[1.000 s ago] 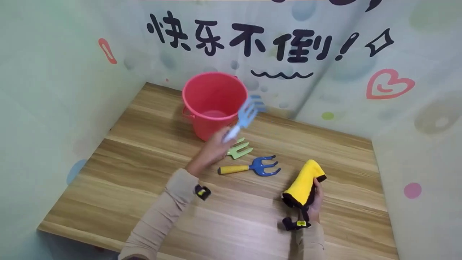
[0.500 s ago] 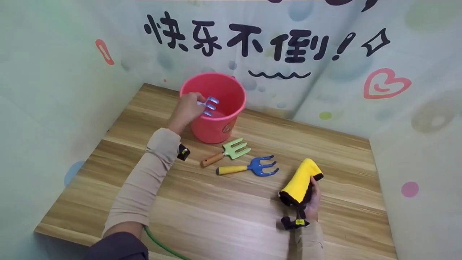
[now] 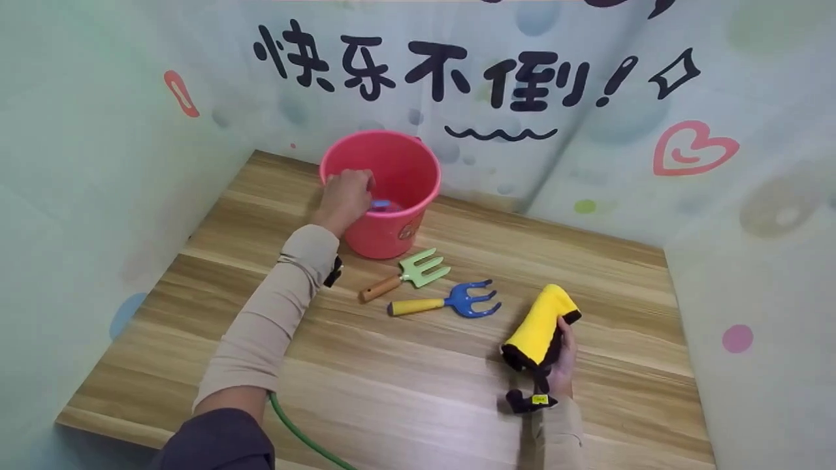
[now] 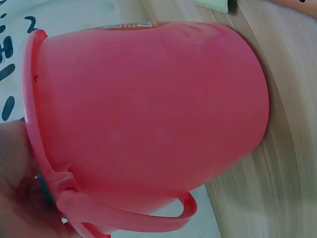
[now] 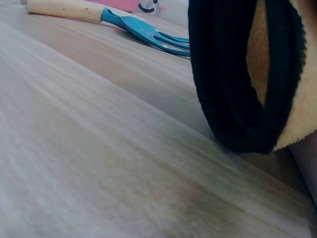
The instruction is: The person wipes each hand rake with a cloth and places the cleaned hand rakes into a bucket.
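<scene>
My left hand [image 3: 348,197] reaches over the near left rim of a pink bucket [image 3: 385,234], fingers curled downward inside. It grips a light blue hand fork [image 3: 381,205]; only part of the fork shows below the fingers, the handle hidden by the hand. In the left wrist view the same hand [image 4: 16,183] lies against the bucket rim. At the right, my right hand [image 3: 565,364] holds a rolled yellow cloth [image 3: 541,326] with black edging. Seen from the right wrist, the black-edged cloth [image 5: 237,84] forms an open tube close over the table.
A green hand fork [image 3: 421,268] with a wooden handle lies before the bucket. Nearer me is a blue hand fork [image 3: 467,301] with a yellow handle. A green cable [image 3: 304,438] crosses the near edge of the wooden table [image 3: 392,391]. Printed walls [image 3: 496,163] stand around it.
My left hand has carried the light blue fork left to the bucket, then down inside the rim, so less of the fork shows. The right hand has kept its hold on the yellow cloth.
</scene>
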The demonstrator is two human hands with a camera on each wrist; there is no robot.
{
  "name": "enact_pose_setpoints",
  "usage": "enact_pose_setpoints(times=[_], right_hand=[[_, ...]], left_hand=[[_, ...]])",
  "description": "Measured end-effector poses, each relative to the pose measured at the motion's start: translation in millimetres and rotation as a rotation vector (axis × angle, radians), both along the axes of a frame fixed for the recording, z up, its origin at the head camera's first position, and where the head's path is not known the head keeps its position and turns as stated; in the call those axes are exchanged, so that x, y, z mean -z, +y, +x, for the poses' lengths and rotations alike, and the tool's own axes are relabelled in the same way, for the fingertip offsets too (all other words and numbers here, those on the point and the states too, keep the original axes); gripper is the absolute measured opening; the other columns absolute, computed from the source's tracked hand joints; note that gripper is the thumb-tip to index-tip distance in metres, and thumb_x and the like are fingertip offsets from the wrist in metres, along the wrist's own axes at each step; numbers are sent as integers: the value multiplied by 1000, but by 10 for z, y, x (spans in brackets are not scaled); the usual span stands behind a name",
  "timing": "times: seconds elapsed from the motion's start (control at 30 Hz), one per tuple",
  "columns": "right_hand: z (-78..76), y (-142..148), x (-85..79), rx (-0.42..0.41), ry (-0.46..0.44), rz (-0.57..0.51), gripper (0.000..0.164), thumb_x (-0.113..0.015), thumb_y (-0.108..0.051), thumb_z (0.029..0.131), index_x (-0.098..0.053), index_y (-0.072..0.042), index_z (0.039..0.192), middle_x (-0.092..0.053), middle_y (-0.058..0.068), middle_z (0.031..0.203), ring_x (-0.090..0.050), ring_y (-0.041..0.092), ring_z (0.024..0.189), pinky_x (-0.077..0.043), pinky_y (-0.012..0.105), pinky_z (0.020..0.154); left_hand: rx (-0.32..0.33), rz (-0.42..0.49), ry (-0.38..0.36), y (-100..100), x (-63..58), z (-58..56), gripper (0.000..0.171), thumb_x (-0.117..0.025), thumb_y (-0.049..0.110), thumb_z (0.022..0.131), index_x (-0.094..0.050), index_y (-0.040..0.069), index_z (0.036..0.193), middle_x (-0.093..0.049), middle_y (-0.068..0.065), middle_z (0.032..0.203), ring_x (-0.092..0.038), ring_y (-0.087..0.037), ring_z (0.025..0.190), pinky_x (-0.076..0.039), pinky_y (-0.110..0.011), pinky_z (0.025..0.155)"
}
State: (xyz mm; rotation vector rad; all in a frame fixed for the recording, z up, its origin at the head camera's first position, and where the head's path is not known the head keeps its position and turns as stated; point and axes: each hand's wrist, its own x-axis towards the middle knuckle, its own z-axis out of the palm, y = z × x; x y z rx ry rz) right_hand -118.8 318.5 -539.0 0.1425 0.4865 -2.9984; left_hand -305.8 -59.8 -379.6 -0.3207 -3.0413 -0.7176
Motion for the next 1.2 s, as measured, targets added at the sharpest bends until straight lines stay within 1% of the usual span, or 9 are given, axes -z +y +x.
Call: enact_pose_setpoints(times=[0.07,0.17,0.27,0.33,0.43,0.5,0.8,1.0,1.2], right_hand=[[1,1,-14,2,-7,-1,38,-30,-26,99,-59,-3,107,-66,12,98,-64,23,88,-55,34,73],[5,-2,-44,13,-37,13,37,-31,-26,99,-60,-4,106,-67,11,97,-65,23,87,-55,34,72],[13,-23,-87,40,-76,57,35,-33,-27,98,-60,-5,106,-67,10,96,-64,22,86,-54,32,73],[20,-46,-117,70,-112,93,32,-36,-27,98,-59,-6,106,-67,9,95,-64,21,85,-54,32,73],[30,-78,-143,103,-166,130,29,-39,-27,97,-57,-8,108,-66,8,95,-64,20,84,-54,31,74],[30,-88,-140,106,-190,149,28,-41,-28,96,-56,-9,110,-66,7,96,-64,20,84,-54,32,74],[-24,-8,-23,91,-119,145,27,-40,-24,97,-59,-7,106,-67,8,95,-65,20,85,-55,31,73],[-34,5,11,69,-130,128,27,-42,-26,96,-60,-7,105,-67,7,96,-65,20,86,-55,33,74],[-21,-13,-22,97,-222,190,24,-49,-29,93,-60,-12,105,-68,3,95,-65,17,85,-54,31,77]], left_hand=[[-7,-34,90,34,2,34,21,-56,12,86,-60,6,106,-63,-10,102,-51,-27,100,-39,-43,92],[21,-10,318,106,50,146,19,-56,11,86,-60,7,104,-60,-10,105,-47,-27,104,-40,-41,91],[141,103,535,190,205,322,17,-57,10,85,-60,9,102,-58,-6,105,-47,-22,104,-42,-35,91],[258,176,591,249,353,461,14,-57,11,86,-61,11,99,-59,-2,100,-49,-17,99,-44,-30,89],[404,194,558,320,601,671,13,-56,13,87,-63,12,98,-60,0,96,-51,-13,92,-47,-25,85],[417,162,495,352,760,778,13,-55,12,87,-63,11,96,-61,-2,95,-54,-15,90,-48,-27,83],[129,-72,128,396,1375,863,35,-62,22,85,-56,5,115,-57,-13,109,-50,-31,106,-44,-43,90],[77,-121,109,445,1563,839,38,-63,25,85,-56,3,115,-51,-16,110,-47,-34,106,-44,-43,90],[52,-37,138,469,1542,828,30,-58,18,88,-49,2,110,-54,-17,100,-54,-33,95,-48,-42,81]])
